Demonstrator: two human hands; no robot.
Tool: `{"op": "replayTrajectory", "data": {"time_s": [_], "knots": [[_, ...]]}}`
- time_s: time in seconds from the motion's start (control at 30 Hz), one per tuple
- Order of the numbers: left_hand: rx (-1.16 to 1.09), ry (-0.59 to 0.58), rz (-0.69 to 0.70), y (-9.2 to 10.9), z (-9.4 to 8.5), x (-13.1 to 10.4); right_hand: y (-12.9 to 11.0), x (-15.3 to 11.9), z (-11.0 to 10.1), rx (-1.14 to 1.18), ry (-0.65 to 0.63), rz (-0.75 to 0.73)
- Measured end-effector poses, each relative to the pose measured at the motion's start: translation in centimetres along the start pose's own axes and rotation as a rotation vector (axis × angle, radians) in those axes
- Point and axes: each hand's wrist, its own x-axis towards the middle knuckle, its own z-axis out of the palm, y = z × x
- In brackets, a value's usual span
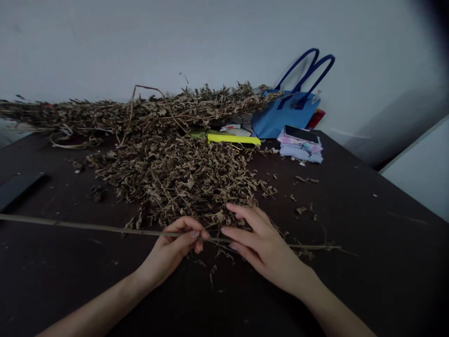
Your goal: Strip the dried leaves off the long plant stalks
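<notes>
A long thin dried stem (pixel 105 228) runs across the front of the dark table, from the left edge to the right of centre. My left hand (pixel 177 243) is closed around it, thumb and fingers pinching it near the middle. Just to the right, my right hand (pixel 261 241) is over the stem, palm down, its fingers apart and their tips at small side twigs and leaves. Part of the stem is hidden beneath this hand. Beyond both hands spreads a pile of crumpled dried leaves (pixel 185 173).
A large bundle of dried leafy stalks (pixel 147 112) lies along the wall. Behind the pile are a yellow object (pixel 233 139), a blue bag (pixel 286 114) and a phone (pixel 300 134) on folded packs. A dark flat object (pixel 17 187) lies at the left on the table (pixel 368 224).
</notes>
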Motion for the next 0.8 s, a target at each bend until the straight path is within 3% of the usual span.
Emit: {"op": "replayTrajectory", "data": {"time_s": [0.17,0.33,0.47,0.8], "knots": [[0.017,-0.006,0.005,0.1,0.1,0.0,-0.2,0.4,1.0,-0.09,-0.017,-0.011],[-0.009,0.013,-0.004,0.1,0.1,0.1,1.4,0.6,1.2,-0.048,0.21,0.067],[-0.034,0.014,-0.004,0.0,-0.2,0.1,2.8,0.6,1.2,-0.091,0.286,0.137],[-0.041,0.028,-0.005,0.1,-0.1,0.1,4.4,0.2,0.8,-0.141,0.264,0.208]]}}
